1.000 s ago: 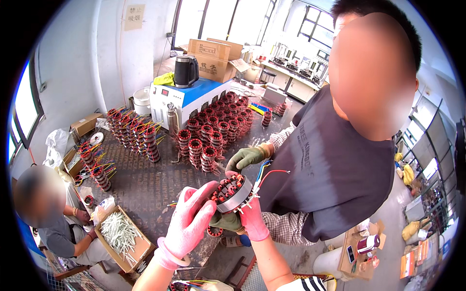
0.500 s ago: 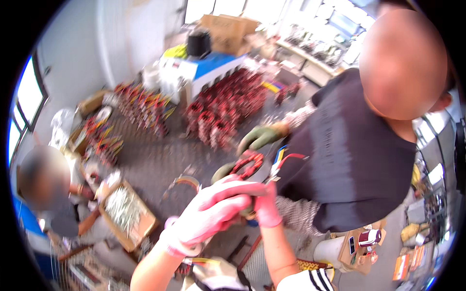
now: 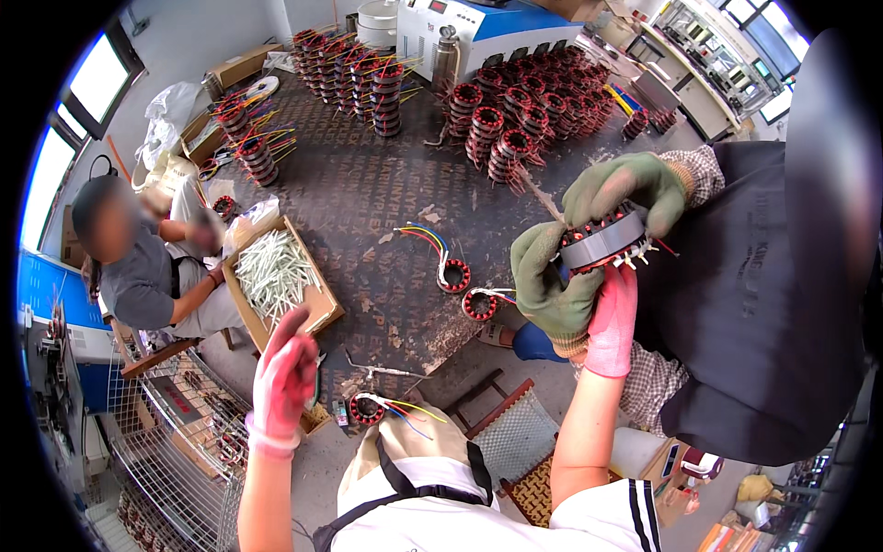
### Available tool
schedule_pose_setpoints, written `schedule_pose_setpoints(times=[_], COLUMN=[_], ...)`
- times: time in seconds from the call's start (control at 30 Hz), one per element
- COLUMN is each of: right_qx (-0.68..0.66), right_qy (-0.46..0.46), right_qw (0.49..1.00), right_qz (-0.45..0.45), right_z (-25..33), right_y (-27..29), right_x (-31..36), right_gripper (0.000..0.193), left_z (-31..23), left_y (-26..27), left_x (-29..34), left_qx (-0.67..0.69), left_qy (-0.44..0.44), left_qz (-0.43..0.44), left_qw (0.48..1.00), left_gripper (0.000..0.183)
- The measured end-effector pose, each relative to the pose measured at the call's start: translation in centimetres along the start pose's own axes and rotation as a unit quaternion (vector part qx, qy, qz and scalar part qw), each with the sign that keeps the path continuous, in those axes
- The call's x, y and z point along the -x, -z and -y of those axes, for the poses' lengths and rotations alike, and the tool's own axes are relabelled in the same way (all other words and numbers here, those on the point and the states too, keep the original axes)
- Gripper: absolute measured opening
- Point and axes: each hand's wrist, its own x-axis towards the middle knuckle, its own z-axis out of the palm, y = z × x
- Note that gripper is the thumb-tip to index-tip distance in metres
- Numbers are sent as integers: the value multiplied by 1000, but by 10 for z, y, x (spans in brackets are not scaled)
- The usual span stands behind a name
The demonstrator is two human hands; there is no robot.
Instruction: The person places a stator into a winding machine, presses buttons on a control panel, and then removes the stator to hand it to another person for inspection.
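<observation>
My right hand, in a pink and white glove, reaches up to the underside of a motor stator, a grey ring with red windings and white tie ends. Its fingers are pressed together at the stator's lower edge, tips partly hidden. A co-worker's green-gloved hands grip the same stator from the side and above. My left hand, also gloved, is raised at the left, fingers apart and holding nothing. Close to it, a cardboard box holds many white sticks. A wired stator sits near my lap.
Two more stators, one here and another, lie on the dark worktable. Stacks of stators stand at the back, before a blue-white machine. A seated person is at left, above a wire cart.
My left hand has moved away from the stator to the left, from closed to open. The co-worker's hands now grip the stator, raised further right; my right hand has moved right with it.
</observation>
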Motion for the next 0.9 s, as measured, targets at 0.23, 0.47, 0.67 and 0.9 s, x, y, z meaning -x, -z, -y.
schedule_pose_setpoints(times=[0.23,0.47,0.67,0.9], right_qx=[9,386,291,300], right_qy=[-85,-168,-212,-327], right_qw=[996,897,779,668], right_qz=[6,138,514,597], right_z=[21,86,-8,-135], right_y=[-8,-25,-63,-80], right_x=[26,71,88,153], right_gripper=[42,19,27,39], left_z=[85,195,247,232], left_y=[143,280,319,251], left_x=[95,201,261,215], left_qx=[-52,-67,-38,-41], left_qy=[33,140,243,189], left_qz=[-211,-406,-453,-368], left_qw=[976,901,857,910], left_gripper=[44,42,45,45])
